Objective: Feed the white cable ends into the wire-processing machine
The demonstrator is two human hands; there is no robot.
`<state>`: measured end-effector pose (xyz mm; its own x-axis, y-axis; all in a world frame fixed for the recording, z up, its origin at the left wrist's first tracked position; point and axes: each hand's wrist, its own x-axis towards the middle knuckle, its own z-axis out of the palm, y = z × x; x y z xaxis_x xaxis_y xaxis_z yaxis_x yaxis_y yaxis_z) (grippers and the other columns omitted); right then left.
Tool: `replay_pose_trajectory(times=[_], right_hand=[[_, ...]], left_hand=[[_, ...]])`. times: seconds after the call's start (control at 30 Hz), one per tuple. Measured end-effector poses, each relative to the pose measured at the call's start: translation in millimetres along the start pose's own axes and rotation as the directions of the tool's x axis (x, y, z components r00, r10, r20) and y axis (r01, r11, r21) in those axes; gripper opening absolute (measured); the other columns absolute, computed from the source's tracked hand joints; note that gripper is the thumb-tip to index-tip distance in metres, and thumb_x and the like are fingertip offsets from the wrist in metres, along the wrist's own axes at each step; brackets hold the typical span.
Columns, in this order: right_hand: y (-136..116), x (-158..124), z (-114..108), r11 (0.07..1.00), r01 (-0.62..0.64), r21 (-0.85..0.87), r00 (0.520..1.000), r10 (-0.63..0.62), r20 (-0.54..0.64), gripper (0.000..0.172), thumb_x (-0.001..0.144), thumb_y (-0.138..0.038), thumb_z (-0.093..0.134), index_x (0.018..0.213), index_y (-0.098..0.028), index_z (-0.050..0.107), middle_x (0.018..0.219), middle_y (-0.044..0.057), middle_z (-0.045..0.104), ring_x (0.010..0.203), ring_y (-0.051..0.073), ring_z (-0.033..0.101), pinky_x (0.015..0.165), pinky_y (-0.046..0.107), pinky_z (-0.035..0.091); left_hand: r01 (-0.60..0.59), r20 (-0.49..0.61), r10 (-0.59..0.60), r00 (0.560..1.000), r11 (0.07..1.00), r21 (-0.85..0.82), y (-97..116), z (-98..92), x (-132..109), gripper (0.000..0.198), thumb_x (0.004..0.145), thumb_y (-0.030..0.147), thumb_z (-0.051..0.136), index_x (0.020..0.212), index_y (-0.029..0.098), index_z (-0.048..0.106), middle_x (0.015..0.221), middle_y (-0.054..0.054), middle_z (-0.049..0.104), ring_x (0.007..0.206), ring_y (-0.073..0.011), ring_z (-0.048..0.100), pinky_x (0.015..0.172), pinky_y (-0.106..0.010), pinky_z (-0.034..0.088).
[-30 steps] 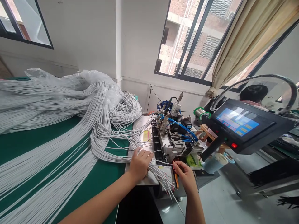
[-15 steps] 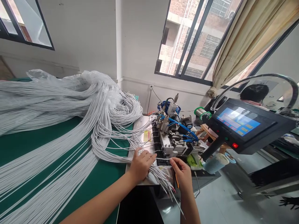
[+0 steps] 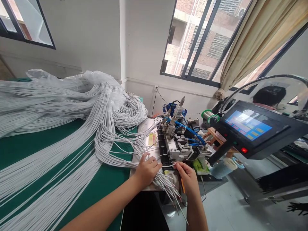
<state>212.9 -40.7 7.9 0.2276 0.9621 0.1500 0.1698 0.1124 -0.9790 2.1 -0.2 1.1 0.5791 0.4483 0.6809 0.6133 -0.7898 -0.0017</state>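
Note:
My left hand (image 3: 145, 170) rests curled on a bunch of thin white cables (image 3: 166, 184) that fan over a metal plate (image 3: 146, 134), its fingers pressing them down. My right hand (image 3: 187, 178) pinches the end of a single white cable (image 3: 168, 166) and holds it at the front of a small machine (image 3: 183, 144) with blue air hoses. A huge heap of white cables (image 3: 72, 106) covers the green table (image 3: 110, 183) to the left.
A black touchscreen panel (image 3: 250, 126) on an arm stands to the right of the machine. Another person's head (image 3: 269, 96) shows behind it. A window and beige curtain (image 3: 255, 38) fill the back wall. Grey floor lies below on the right.
My right hand has moved up and left, bringing a single cable end to the machine's front. My left hand has stayed on the cable bunch.

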Motion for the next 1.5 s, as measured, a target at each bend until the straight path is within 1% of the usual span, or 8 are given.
replay_pose_trajectory(times=[0.13, 0.33, 0.57, 0.77, 0.93, 1.07, 1.17, 1.5], right_hand=[[0, 5, -8, 0.998, -0.022, -0.052, 0.999, 0.025, 0.045, 0.038, 0.075, -0.051, 0.067, 0.084, -0.014, 0.072, 0.08, 0.01, 0.071, 0.075, 0.025, 0.063, 0.068, 0.031, 0.048], [2, 10, -14, 0.929, 0.058, -0.364, 0.998, -0.046, 0.041, 0.033, 0.077, -0.048, 0.062, 0.079, -0.016, 0.069, 0.074, 0.008, 0.069, 0.065, 0.022, 0.059, 0.06, 0.03, 0.044], [13, 18, -15, 0.913, 0.097, -0.397, 0.995, -0.074, 0.073, 0.032, 0.081, -0.048, 0.058, 0.075, -0.017, 0.065, 0.071, 0.005, 0.065, 0.065, 0.021, 0.055, 0.061, 0.029, 0.041], [29, 28, -13, 0.97, 0.074, -0.231, 0.99, -0.043, 0.135, 0.034, 0.079, -0.049, 0.057, 0.065, -0.019, 0.054, 0.061, -0.001, 0.05, 0.06, 0.015, 0.044, 0.056, 0.025, 0.035], [47, 32, -7, 0.991, -0.122, 0.049, 0.983, 0.115, 0.141, 0.035, 0.072, -0.047, 0.064, 0.059, -0.02, 0.046, 0.055, -0.005, 0.037, 0.052, 0.011, 0.031, 0.05, 0.023, 0.025], [55, 31, -3, 0.935, -0.255, 0.246, 0.962, 0.219, 0.166, 0.036, 0.065, -0.047, 0.071, 0.06, -0.02, 0.046, 0.052, -0.007, 0.036, 0.048, 0.009, 0.027, 0.048, 0.023, 0.022], [59, 28, -4, 0.923, -0.262, 0.283, 0.962, 0.224, 0.159, 0.037, 0.066, -0.048, 0.072, 0.062, -0.019, 0.05, 0.054, -0.006, 0.042, 0.048, 0.01, 0.031, 0.049, 0.023, 0.025], [54, 6, -22, 0.989, -0.074, -0.125, 0.997, 0.073, -0.007, 0.042, 0.075, -0.058, 0.062, 0.067, -0.016, 0.06, 0.061, 0.001, 0.054, 0.059, 0.016, 0.046, 0.055, 0.026, 0.035]], left_hand=[[-0.024, 0.022, 0.025, 0.999, 0.999, -0.031, -2, 0.5, 0, 0.034, 0.081, 0.004, 0.044, 0.104, 0.022, 0.062, 0.076, -0.001, 0.064, 0.083, -0.017, 0.057, 0.095, -0.044, 0.026], [-0.023, 0.096, 0.024, 0.995, 1.0, -0.011, -2, 0.4, 2, 0.039, 0.078, 0.004, 0.047, 0.108, 0.025, 0.06, 0.077, -0.001, 0.062, 0.082, -0.0185, 0.055, 0.095, -0.044, 0.026], [0.038, 0.189, -0.035, 0.981, 0.999, -0.014, 0, 0.1, 4, 0.045, 0.075, 0.002, 0.05, 0.112, 0.025, 0.059, 0.089, -0.002, 0.062, 0.093, -0.0198, 0.053, 0.095, -0.042, 0.027], [0.087, 0.251, -0.072, 0.965, 0.995, -0.049, -1, 3.5, 2, 0.049, 0.071, 0.002, 0.055, 0.114, 0.025, 0.059, 0.095, -0.002, 0.064, 0.098, -0.0216, 0.052, 0.097, -0.042, 0.027], [0.123, 0.283, -0.108, 0.953, 0.992, -0.036, 0, 3.2, 3, 0.046, 0.072, 0.005, 0.057, 0.113, 0.026, 0.061, 0.097, -0.003, 0.064, 0.1, -0.0222, 0.052, 0.097, -0.042, 0.028], [0.138, 0.275, -0.124, 0.953, 0.99, -0.03, 1, 2.4, 4, 0.043, 0.073, 0.005, 0.056, 0.111, 0.026, 0.062, 0.095, -0.003, 0.065, 0.1, -0.0218, 0.053, 0.098, -0.043, 0.027], [0.129, 0.243, -0.111, 0.964, 0.99, -0.058, 0, 4.5, 2, 0.044, 0.07, 0.004, 0.056, 0.109, 0.025, 0.062, 0.096, -0.002, 0.066, 0.103, -0.0213, 0.054, 0.101, -0.044, 0.024], [0.144, 0.197, -0.115, 0.974, 0.98, -0.139, -3, 10.7, -3, 0.044, 0.068, 0.007, 0.053, 0.109, 0.022, 0.063, 0.109, -0.004, 0.069, 0.11, -0.0226, 0.056, 0.106, -0.046, 0.022]])
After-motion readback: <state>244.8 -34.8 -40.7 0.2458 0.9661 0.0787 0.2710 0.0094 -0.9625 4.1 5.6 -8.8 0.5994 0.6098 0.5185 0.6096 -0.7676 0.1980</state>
